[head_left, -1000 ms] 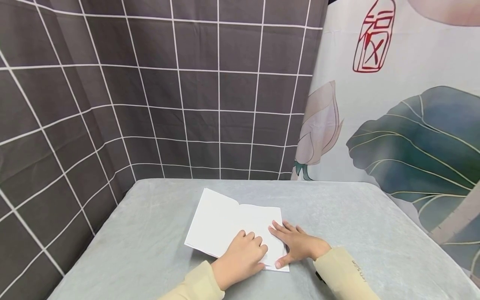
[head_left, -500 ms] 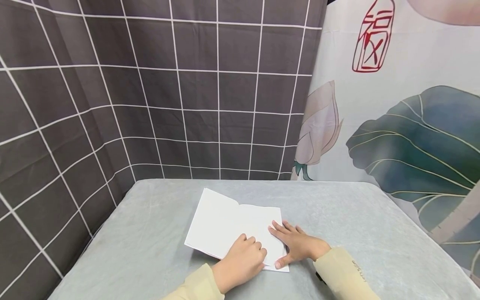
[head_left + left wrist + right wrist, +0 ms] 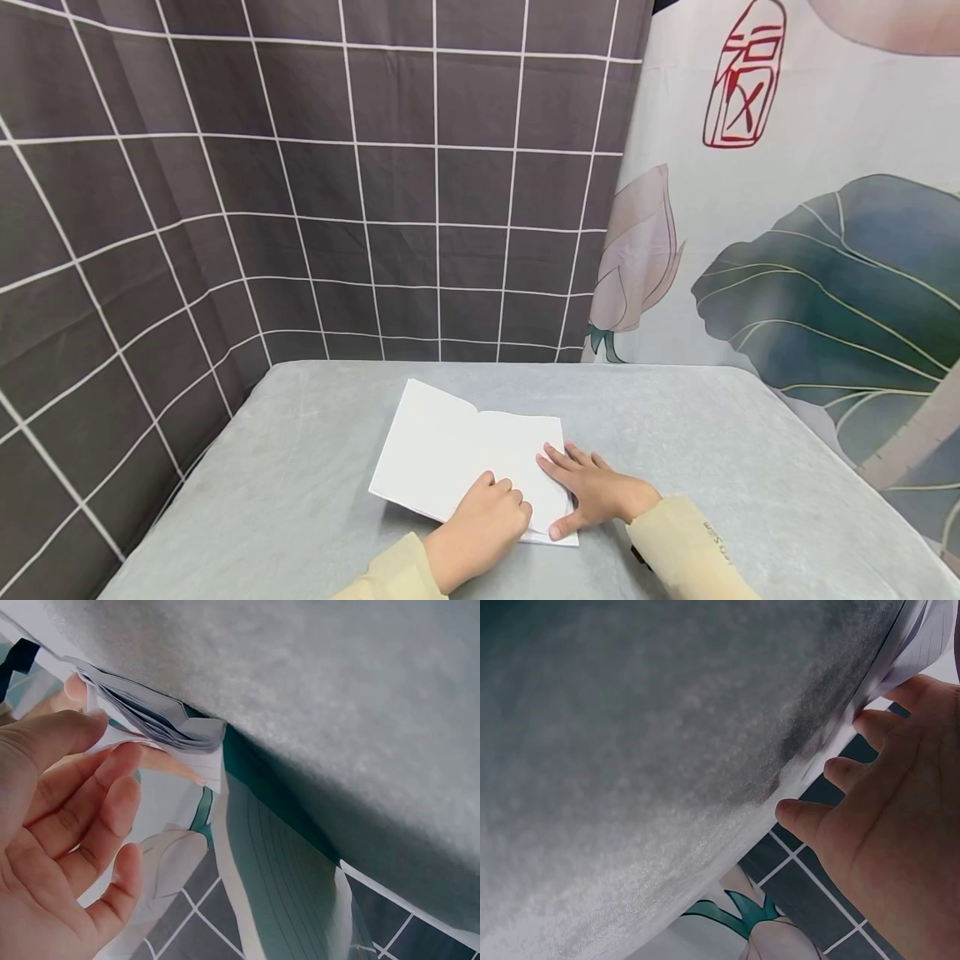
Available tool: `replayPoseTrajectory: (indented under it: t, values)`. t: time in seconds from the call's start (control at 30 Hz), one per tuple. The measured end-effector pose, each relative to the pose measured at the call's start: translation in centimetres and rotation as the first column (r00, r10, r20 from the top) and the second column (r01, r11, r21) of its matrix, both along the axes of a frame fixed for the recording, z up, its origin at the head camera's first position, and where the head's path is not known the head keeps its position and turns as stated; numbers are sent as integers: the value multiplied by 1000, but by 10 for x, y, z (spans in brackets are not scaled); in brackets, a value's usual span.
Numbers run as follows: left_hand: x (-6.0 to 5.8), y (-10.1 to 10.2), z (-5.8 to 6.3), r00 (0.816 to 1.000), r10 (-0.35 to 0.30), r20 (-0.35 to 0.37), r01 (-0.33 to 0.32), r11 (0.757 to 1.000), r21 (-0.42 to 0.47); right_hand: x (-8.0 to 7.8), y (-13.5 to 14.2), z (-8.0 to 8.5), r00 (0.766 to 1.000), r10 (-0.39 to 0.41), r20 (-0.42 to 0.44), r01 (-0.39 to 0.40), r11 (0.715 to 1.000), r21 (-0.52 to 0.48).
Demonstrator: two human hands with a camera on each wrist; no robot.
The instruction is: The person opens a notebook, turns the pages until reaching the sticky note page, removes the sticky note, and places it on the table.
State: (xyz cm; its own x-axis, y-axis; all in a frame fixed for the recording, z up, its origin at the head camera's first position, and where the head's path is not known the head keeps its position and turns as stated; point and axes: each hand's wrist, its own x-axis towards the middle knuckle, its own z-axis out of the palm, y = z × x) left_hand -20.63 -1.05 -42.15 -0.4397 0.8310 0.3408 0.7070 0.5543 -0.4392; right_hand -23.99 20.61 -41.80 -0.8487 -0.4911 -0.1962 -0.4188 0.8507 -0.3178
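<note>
An open notebook [image 3: 450, 446] with white pages lies on the table, its left side raised off the surface along the lower edge. Ruled lines show on its pages [image 3: 277, 877] in the left wrist view. My left hand [image 3: 483, 529] is at the lower edge of the right-hand page, fingers curled; thumb and forefinger pinch the page edge. My right hand [image 3: 596, 492] rests with spread fingers on the right edge of the notebook, thumb near its lower right corner. From the right wrist camera, the fingers [image 3: 844, 772] lie extended along the table surface.
A grey cloth covers the table [image 3: 322, 442]. Behind and to the left hangs a dark curtain [image 3: 390, 183] with a white grid. A white hanging [image 3: 810, 208] printed with a lotus bud and leaf stands at the back right.
My left hand has shifted slightly down and left along the lower part of the notebook. The right hand and the notebook stay in place.
</note>
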Motion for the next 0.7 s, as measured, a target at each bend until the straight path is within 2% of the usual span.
replayPoseTrajectory:
  t: [0.33, 0.7]
  values:
    - [1, -1, 3, 1000, 25, 18, -25, 999, -35, 0, 0, 0, 1000, 0, -10, 0, 1000, 8]
    - [-3, -6, 7, 999, 26, 19, -27, 999, 40, -2, 4, -1, 999, -15, -30, 15, 1000, -19]
